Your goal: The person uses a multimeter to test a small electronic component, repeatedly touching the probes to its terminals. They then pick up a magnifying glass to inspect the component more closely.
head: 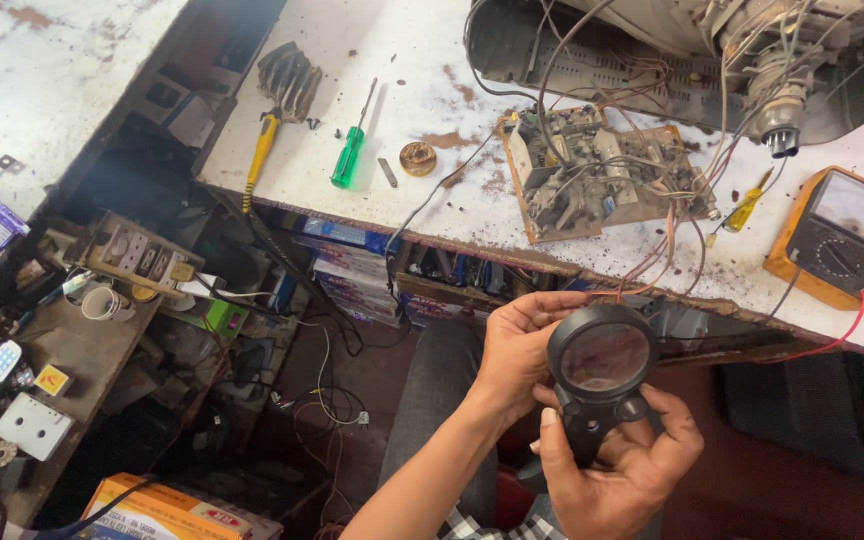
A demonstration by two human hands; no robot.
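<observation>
Cluttered repair bench, white top stained with rust, seen from above. Nearest the camera, a black magnifying glass is held over the lap, below the bench edge. Its handle is gripped by the right hand, fingers wrapped and closed around it. The round lens rim is cupped from the left by the left hand, fingers curled against it. Beyond, on the benchtop, a dusty circuit board with tangled wires is laid. An orange analog multimeter sits to its right, a small yellow screwdriver between them. Farther left, a green screwdriver and a yellow-handled brush are lying.
</observation>
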